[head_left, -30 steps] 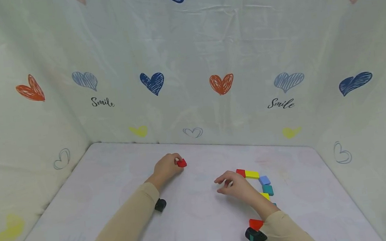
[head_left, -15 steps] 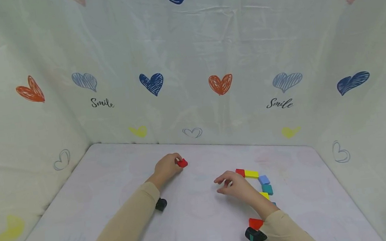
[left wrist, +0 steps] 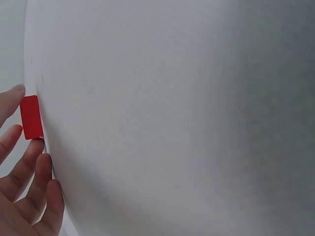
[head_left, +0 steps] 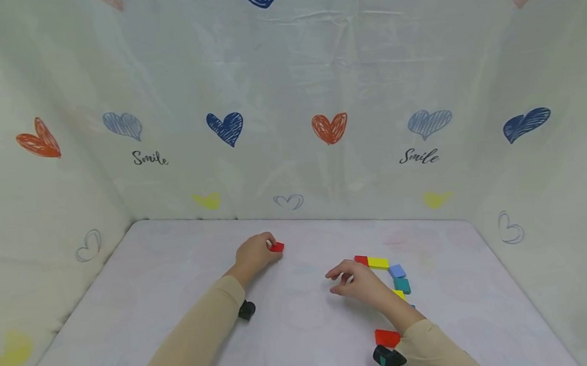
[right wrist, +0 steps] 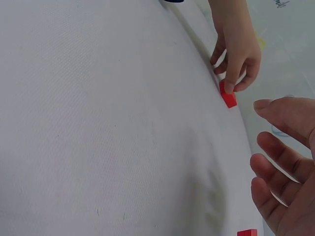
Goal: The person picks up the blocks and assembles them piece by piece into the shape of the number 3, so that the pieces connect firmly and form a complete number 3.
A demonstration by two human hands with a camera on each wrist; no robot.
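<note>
Toward the far side of the table, my left hand (head_left: 255,254) pinches a small red block (head_left: 277,247) between thumb and fingers. The left wrist view shows the block's flat red face (left wrist: 32,117) at the fingertips. Whether the block touches the table is hard to tell. My right hand (head_left: 358,283) hovers over the table with thumb and fingers apart, holding nothing. Beside it runs a curved line of blocks: a red one (head_left: 361,260), a yellow one (head_left: 378,263), a light blue one (head_left: 397,271), a teal one (head_left: 402,285) and another yellow one (head_left: 398,294). The right forearm partly covers this line.
An orange-red block (head_left: 387,338) lies near the right sleeve (head_left: 437,352). Black wrist devices (head_left: 389,357) show at both sleeves. The white table (head_left: 297,336) ends at a pale curtain (head_left: 273,79) printed with hearts, which stands behind it and along both sides.
The red block has turned slightly in my left fingers, while that hand stays nearly in place. My right hand keeps its pose. The head view has shifted a little to the right.
</note>
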